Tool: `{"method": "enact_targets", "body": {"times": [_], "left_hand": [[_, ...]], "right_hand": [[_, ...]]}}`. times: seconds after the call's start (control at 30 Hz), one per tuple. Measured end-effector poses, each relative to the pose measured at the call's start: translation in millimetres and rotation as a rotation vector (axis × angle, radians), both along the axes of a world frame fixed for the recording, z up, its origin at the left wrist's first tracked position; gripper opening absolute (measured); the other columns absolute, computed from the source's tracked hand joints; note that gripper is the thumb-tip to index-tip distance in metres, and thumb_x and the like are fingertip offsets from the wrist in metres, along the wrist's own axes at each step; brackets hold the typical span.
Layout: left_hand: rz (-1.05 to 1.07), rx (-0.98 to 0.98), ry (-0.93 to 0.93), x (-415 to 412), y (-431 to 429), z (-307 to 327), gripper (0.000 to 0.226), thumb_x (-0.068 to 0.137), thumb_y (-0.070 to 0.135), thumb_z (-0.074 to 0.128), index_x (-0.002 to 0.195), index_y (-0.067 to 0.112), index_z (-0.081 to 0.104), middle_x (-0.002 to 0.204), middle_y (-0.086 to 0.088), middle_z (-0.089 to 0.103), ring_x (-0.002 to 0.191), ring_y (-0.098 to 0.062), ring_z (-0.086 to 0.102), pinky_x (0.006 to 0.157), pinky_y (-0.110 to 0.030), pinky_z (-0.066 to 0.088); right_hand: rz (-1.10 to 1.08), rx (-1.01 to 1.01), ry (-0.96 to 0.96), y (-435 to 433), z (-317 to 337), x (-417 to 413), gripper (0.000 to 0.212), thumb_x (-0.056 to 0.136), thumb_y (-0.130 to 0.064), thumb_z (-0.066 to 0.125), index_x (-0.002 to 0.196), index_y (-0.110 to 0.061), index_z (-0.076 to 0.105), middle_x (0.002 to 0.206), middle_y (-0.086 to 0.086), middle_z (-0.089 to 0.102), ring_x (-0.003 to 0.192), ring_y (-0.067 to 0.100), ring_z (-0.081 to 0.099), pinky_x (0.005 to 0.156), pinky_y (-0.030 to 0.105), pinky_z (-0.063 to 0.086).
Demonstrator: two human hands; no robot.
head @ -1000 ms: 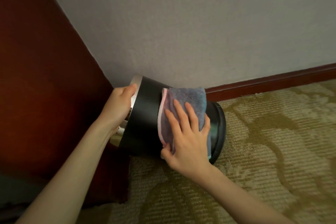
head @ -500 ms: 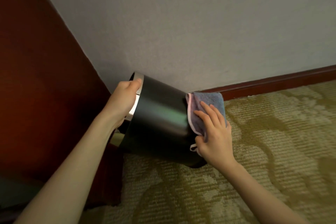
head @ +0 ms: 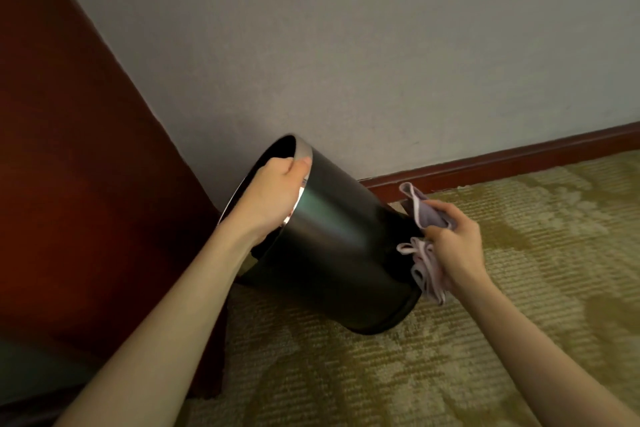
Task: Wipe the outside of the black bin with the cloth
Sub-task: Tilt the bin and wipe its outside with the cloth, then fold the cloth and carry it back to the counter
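The black bin point(head: 343, 246) is a round cylinder with a silver rim, tilted with its mouth toward the upper left and its base on the carpet at the lower right. My left hand point(head: 277, 198) grips the silver rim, fingers curled inside the mouth. My right hand point(head: 457, 246) holds a bunched grey-purple cloth point(head: 424, 215) with pale pink edging at the bin's base end. The cloth sits at the right edge of the base; part of it hangs below my fingers.
A dark red-brown wooden panel point(head: 79, 166) stands close on the left. A grey wall point(head: 381, 62) with a dark red skirting board point(head: 519, 163) runs behind the bin. Patterned olive carpet point(head: 519, 305) covers the floor to the right and front.
The cloth slid from the bin's side down to its base end and is now bunched in my right hand. The bin's mouth tipped upward, with my left hand still on the rim.
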State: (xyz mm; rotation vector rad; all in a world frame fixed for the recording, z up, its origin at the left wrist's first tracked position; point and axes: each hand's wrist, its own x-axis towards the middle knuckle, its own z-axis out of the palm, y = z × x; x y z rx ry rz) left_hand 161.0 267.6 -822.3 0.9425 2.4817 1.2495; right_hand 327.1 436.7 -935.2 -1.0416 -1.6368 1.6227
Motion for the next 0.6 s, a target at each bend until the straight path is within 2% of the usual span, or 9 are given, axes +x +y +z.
{"method": "enact_targets", "body": {"times": [0.07,0.13,0.27,0.33,0.43,0.53,0.6], "left_hand": [[-0.018,-0.01,0.02,9,7,0,0.041,0.094,0.034,0.04,0.063,0.008,0.045,0.057,-0.003,0.043,0.054,-0.014,0.042,0.056,-0.031,0.033],[-0.027,-0.039,0.062,21,15,1,0.039,0.091,0.032,0.042,0.056,0.017,0.034,0.051,0.003,0.038,0.045,-0.009,0.036,0.049,-0.03,0.028],[-0.051,-0.113,0.144,54,38,2,0.037,0.089,0.028,0.046,0.055,0.02,0.035,0.057,0.004,0.043,0.052,-0.01,0.043,0.048,-0.03,0.029],[-0.118,-0.177,0.167,76,52,-3,0.031,0.089,0.033,0.045,0.061,0.021,0.04,0.07,0.0,0.052,0.065,-0.017,0.053,0.057,-0.032,0.038],[-0.213,-0.315,0.25,109,80,-16,0.027,0.089,0.038,0.04,0.085,0.015,0.054,0.098,-0.013,0.062,0.089,-0.034,0.059,0.075,-0.041,0.048],[-0.304,-0.429,0.314,143,109,-35,0.032,0.092,0.037,0.04,0.102,0.011,0.056,0.109,-0.019,0.06,0.097,-0.041,0.057,0.071,-0.039,0.04],[-0.308,-0.454,0.367,160,118,-46,0.032,0.092,0.037,0.04,0.104,0.011,0.054,0.106,-0.017,0.061,0.095,-0.04,0.059,0.068,-0.04,0.04]], "right_hand": [[-0.028,-0.164,0.095,10,3,13,0.047,0.072,0.013,0.049,0.086,-0.026,0.07,0.092,0.007,0.071,0.065,0.013,0.07,0.051,0.023,0.052],[-0.047,-0.261,0.148,18,5,26,0.046,0.071,0.014,0.048,0.083,-0.024,0.071,0.088,0.009,0.072,0.067,0.02,0.072,0.053,0.027,0.053],[-0.053,-0.355,0.246,30,11,47,0.046,0.072,0.014,0.048,0.085,-0.022,0.073,0.078,0.008,0.076,0.064,0.024,0.072,0.05,0.028,0.055],[-0.056,-0.36,0.287,36,17,54,0.046,0.073,0.014,0.047,0.085,-0.021,0.073,0.075,0.006,0.076,0.064,0.024,0.072,0.05,0.028,0.056],[-0.059,-0.339,0.346,44,28,66,0.047,0.073,0.016,0.043,0.085,-0.02,0.072,0.071,0.004,0.076,0.06,0.02,0.072,0.048,0.025,0.054],[-0.036,-0.316,0.389,53,38,84,0.05,0.071,0.017,0.041,0.087,-0.019,0.071,0.074,0.005,0.076,0.063,0.021,0.072,0.05,0.026,0.055],[-0.017,-0.305,0.397,58,42,98,0.051,0.071,0.018,0.039,0.092,-0.017,0.07,0.076,0.004,0.076,0.065,0.02,0.072,0.052,0.025,0.055]]}}
